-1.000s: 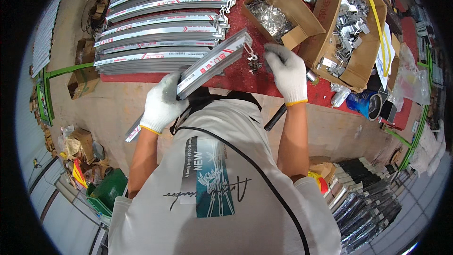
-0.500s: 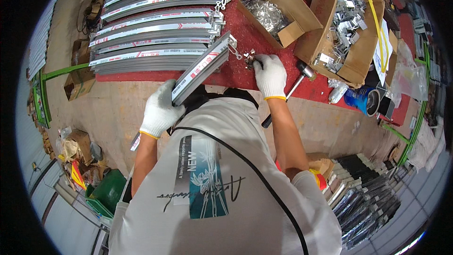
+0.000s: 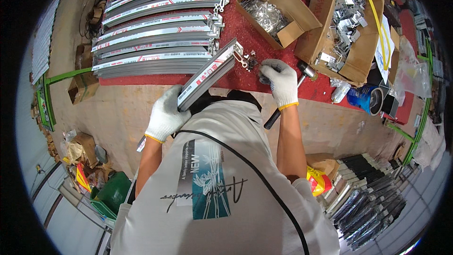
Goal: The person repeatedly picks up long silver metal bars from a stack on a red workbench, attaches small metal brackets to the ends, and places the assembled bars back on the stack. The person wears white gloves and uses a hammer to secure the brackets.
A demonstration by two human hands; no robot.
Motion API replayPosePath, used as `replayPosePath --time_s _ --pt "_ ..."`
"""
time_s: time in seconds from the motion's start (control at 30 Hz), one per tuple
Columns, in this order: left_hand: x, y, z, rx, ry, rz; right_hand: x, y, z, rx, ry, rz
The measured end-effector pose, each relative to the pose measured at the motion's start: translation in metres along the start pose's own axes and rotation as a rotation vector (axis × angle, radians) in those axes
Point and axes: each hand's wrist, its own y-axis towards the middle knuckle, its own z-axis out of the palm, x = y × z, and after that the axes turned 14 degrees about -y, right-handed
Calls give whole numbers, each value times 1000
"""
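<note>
My left hand [image 3: 166,114], in a white knitted glove, is wrapped round a grey metal profile [image 3: 207,76] with a white, red-marked film strip. The profile slants up and to the right over the table's near edge. A small metal fitting [image 3: 241,57] sticks out of its far end, beside a little heap of small dark and shiny pieces [image 3: 251,61]. My right hand [image 3: 279,81], gloved too, is just right of that heap, thumb and forefinger closed together. Whatever they pinch, if anything, is too small to make out. Close to this hand lies a hammer [image 3: 307,71], its dark handle reaching past the table edge.
Several similar profiles [image 3: 151,59] lie in rows on the red tabletop [image 3: 231,81] at the left. Behind the right hand stand a cardboard box of small clear-looking parts [image 3: 295,38] and a larger box of metal brackets [image 3: 311,42]. A blue can [image 3: 365,99] lies at the right.
My right hand has drawn back from the heap, nearer to me and slightly right. The profile in my left hand has shifted a little to the right, its fitting now beside the heap.
</note>
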Motion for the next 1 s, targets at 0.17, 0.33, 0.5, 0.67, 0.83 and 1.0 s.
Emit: replayPosePath --time_s 0.17,0.33,0.5,0.67,0.83,1.0 --pt "-1 0 -4 30 74 44 39 -15 -4 -56 96 -108" --pt "-1 0 -7 31 110 59 80 -22 -5 -39 28 -184" --pt "-4 0 -9 29 127 92 93 -20 9 -43 36 -197" --pt "-11 0 -8 26 156 106 91 -14 18 -84 -44 -228" --pt "-15 1 -7 27 142 93 90 -12 21 -116 -45 -241" --pt "-10 3 -7 29 179 106 92 -13 25 -127 -18 -227"
